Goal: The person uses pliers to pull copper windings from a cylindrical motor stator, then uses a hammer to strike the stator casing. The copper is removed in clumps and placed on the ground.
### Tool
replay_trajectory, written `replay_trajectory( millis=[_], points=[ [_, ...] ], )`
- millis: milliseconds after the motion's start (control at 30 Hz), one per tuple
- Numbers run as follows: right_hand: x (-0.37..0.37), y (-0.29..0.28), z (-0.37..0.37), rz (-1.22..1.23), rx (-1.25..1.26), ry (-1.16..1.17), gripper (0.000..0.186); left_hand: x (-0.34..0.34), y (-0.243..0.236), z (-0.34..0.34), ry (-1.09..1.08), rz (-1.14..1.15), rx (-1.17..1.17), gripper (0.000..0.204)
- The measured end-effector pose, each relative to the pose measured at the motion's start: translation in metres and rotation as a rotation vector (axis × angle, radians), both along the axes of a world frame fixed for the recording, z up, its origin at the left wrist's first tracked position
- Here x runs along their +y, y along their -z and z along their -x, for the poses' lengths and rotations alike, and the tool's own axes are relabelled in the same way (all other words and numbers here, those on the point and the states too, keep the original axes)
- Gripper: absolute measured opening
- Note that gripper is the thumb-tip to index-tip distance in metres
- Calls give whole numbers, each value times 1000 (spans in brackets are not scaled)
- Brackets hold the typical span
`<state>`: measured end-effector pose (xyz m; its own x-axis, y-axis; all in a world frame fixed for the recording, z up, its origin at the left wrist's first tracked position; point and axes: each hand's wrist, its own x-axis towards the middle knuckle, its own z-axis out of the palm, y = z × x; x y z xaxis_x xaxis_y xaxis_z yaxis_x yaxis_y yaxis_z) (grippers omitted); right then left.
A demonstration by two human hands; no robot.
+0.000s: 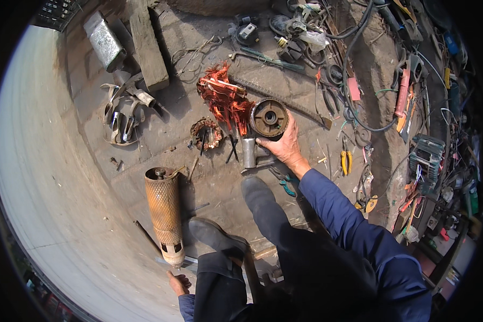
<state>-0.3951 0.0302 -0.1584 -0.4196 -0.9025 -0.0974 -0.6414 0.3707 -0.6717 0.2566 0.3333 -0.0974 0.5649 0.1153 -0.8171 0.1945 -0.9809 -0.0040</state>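
Note:
My right hand (285, 140) grips a round, spoked metal end cover (270, 119) by its right and lower rim, thumb at the bottom edge. Against the cover's left side lies a tangled bundle of red copper wire (225, 102). A grey metal block (249, 152), shaped like a hammer head, stands just below the cover. Left of it sits a ring with cut copper ends (206, 134). My left hand (180, 283) is low at the left, fingers curled; what they hold, if anything, is hidden. Just above it is the narrow end of a rusty mesh-covered cylinder (165, 209).
Teal-handled pliers (286, 186) and yellow-handled pliers (346, 162) lie to the right. A flat metal bar (300, 110) slants behind the cover. Bent metal shells (124, 118), a wooden beam (147, 48) and a metal box (104, 40) are at far left. Tools and cables crowd the right side.

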Motion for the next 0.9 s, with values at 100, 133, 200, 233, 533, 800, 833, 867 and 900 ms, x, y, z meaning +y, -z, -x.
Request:
replay_trajectory(
  millis=[100, 133, 200, 233, 533, 800, 833, 867, 900],
  points=[
    [-4, 4, -3, 43, 11, 25, 134, -31, -31, 16, 426, 317, -434, 54],
    [-6, 5, -2, 63, -6, 31, 133, -52, -40, 26, 524, 365, -474, 50],
    [-10, 6, -2, 48, -63, 55, 131, -101, -49, 58, 695, 658, -396, 64],
    [-12, 5, -2, 111, -188, 57, 124, -131, -54, 71, 826, 686, -285, 90],
    [-29, -33, 25, -18, -410, 122, 88, -279, -26, 156, 1156, 634, -39, 144],
    [16, -54, 65, -15, -1125, 337, 69, -287, -23, 151, 1094, 595, 32, 127],
    [23, -64, 66, -22, -1211, 398, 71, -288, -23, 150, 1075, 583, 54, 126],
    [28, -75, 65, 10, -1280, 316, 76, -289, -23, 149, 1064, 588, 68, 125],
    [31, -86, 64, 26, -1296, 299, 89, -290, -24, 148, 1066, 558, 70, 124]
  ],
)
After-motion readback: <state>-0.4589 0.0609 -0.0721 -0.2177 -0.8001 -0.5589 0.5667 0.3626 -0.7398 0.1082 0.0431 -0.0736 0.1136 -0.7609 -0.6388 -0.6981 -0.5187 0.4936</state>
